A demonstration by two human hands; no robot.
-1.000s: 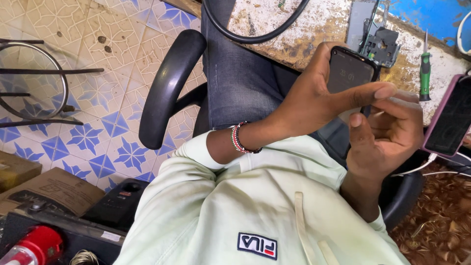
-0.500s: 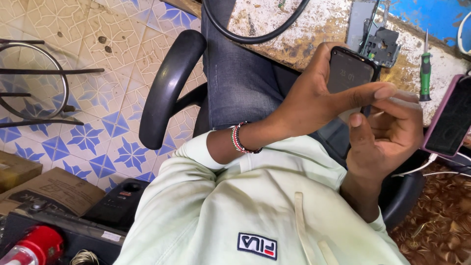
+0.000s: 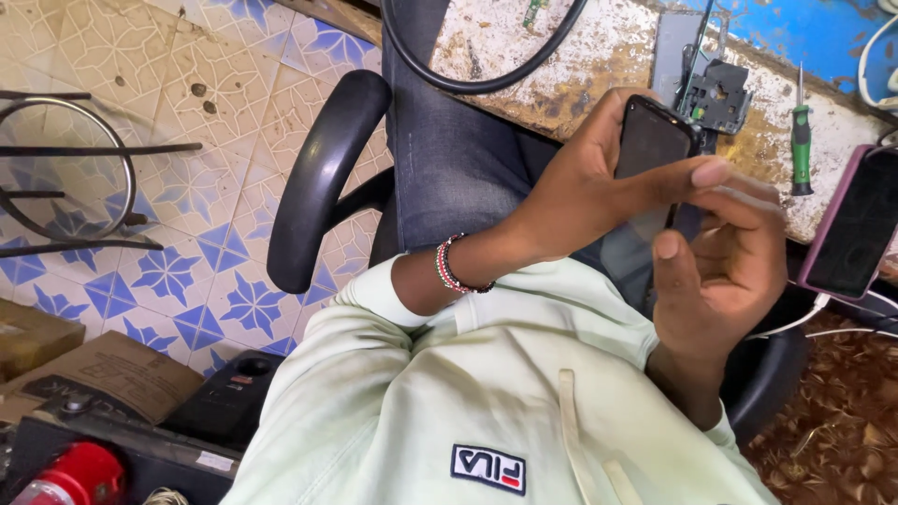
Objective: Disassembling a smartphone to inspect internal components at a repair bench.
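My left hand (image 3: 585, 192) grips a black smartphone (image 3: 650, 150) with a dark screen, held upright over my lap, thumb laid across its lower edge. A beaded bracelet (image 3: 449, 265) circles that wrist. My right hand (image 3: 725, 257) curls just below and to the right of the phone, its fingertips touching the phone's lower right side. What the right fingers pinch, if anything, is hidden. I sit in a black office chair (image 3: 323, 178) in a pale green hoodie.
A worn workbench (image 3: 561, 56) carries a green-handled screwdriver (image 3: 801, 140), a small black part (image 3: 720, 93), a black cable (image 3: 468, 84) and a pink-cased phone (image 3: 856, 224). Cardboard boxes (image 3: 103, 374), a red object (image 3: 79, 472) and a metal frame (image 3: 65, 187) stand on the tiled floor.
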